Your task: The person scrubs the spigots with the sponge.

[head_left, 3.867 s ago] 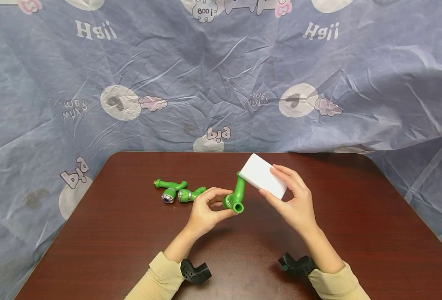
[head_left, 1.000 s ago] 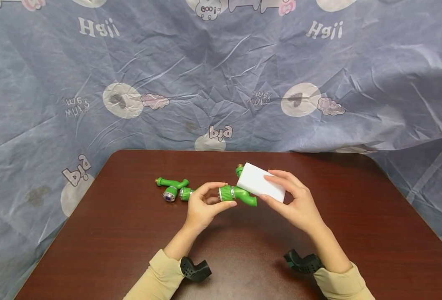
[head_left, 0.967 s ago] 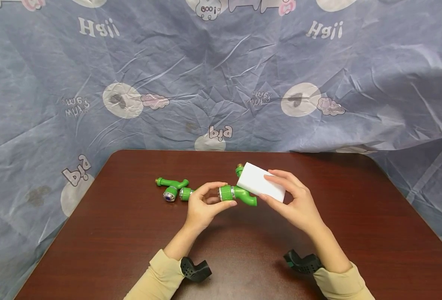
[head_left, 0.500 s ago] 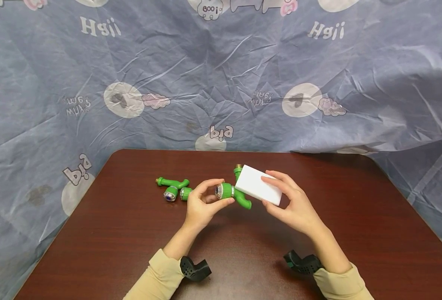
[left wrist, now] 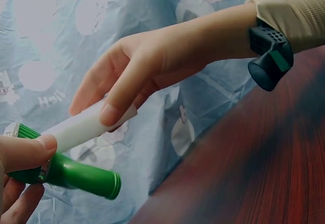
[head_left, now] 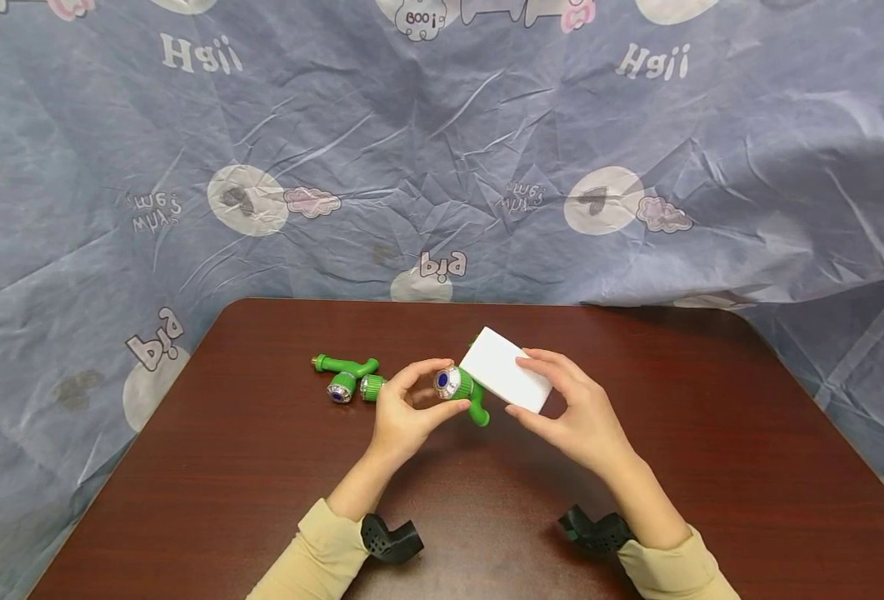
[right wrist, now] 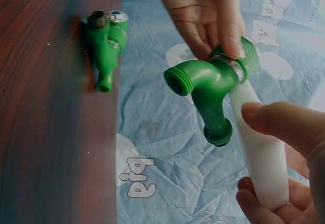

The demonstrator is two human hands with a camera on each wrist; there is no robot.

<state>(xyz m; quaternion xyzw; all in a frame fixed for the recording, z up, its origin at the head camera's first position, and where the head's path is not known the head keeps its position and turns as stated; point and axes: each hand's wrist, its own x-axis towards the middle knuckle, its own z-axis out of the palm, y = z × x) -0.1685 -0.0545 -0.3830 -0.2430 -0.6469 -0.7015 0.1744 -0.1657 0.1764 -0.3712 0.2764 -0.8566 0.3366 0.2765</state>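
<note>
The green faucet (right wrist: 205,84) was up off the table (head_left: 674,375), in front of you, its ribbed knob turned toward your face so that the chrome rim and blue cap showed in the head view. Your left hand (head_left: 406,410) pinched it by that knob, thumb below and fingers above; this seemed a sensible choice, since it left the curved body and both pipe ends free on the other side. Your right hand (head_left: 582,410) pinched the white block (head_left: 506,369), perhaps a melamine sponge, between thumb and fingers near its outer end, probably to keep the near end bare for the faucet. That end lay against or just beside the knob's collar; the views did not settle whether they touched. You held the block at a slant, with its broad face covering part of the faucet's body in the head view.

Past your left hand, a second faucet (head_left: 372,387) lay on the table, partly hidden by your fingers, and a third faucet (head_left: 344,367) lay just beside it with its brass end pointing left. Their place to that side left room for both hands to meet. Behind the table hung a printed blue cloth (head_left: 412,142).
</note>
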